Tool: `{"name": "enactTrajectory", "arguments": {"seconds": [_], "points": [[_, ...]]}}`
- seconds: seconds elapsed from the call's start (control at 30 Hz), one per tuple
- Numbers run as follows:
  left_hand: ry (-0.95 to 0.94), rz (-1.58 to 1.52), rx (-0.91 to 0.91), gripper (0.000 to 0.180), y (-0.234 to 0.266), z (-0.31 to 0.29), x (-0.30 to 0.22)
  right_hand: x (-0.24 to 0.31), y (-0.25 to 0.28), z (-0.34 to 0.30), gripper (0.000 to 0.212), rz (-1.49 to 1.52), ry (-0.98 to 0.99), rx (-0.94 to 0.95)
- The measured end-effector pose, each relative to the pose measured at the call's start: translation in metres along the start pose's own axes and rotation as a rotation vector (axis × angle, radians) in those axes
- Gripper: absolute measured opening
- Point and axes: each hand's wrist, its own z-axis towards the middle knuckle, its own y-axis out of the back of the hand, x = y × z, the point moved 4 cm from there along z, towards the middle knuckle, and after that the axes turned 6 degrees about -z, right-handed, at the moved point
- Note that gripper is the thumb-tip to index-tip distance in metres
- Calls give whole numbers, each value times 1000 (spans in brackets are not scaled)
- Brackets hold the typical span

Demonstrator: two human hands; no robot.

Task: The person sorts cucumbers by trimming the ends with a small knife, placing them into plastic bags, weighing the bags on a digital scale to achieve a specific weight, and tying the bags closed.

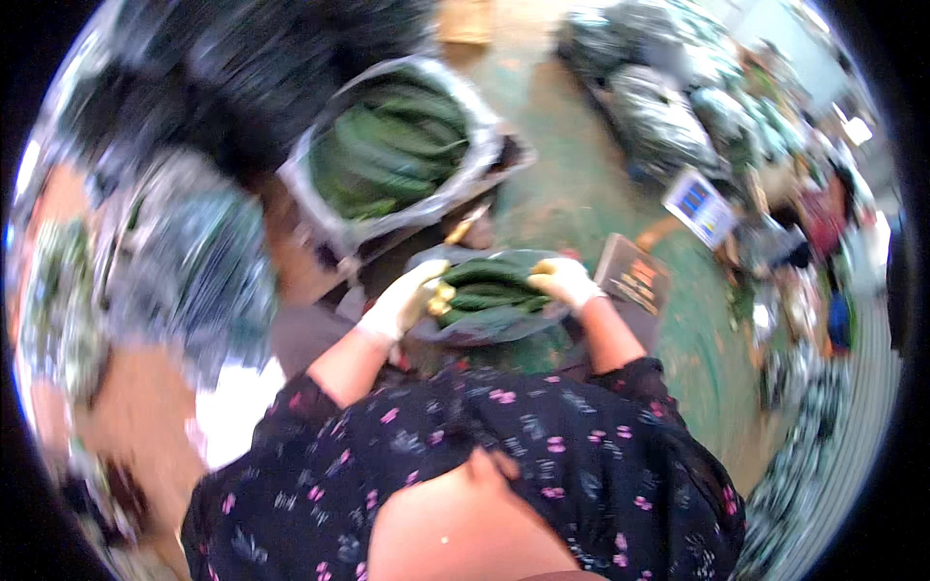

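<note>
A bunch of long dark green cucumbers (489, 295) lies crosswise in front of me, with yellowish tips at the left end. Under and around them is a greyish, see-through plastic bag or shallow pan (475, 334); blur hides which. My left hand (412, 295), in a pale glove, is closed round the left end of the bunch. Gloved alike, my right hand (570, 283) curls over the right end, fingers closed on the cucumbers. Beyond them, a large crate lined with clear plastic (325, 218) holds many more cucumbers (397, 140).
Dark, filled plastic bags (262, 68) are heaped at the far left, and a bluish clear bag (189, 271) stands nearer. More filled bags (659, 116) lie at the far right. A brown cardboard piece (632, 276) is beside my right hand; a blue-and-white box (699, 208) stands beyond it.
</note>
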Motion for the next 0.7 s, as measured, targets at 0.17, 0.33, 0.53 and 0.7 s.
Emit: {"name": "enactTrajectory", "arguments": {"seconds": [0.17,0.33,0.53,0.7], "points": [[2,106,-44,39,-1,-9,0,30,-1,3,36,-161,72,-62],[14,181,11,40,10,15,12,16,-40,25,31,35,132,-91],[87,214,27,37,13,27,23,14,-43,20,32,24,139,-51],[111,155,75,39,7,30,24,15,-28,11,33,75,179,-48]]}}
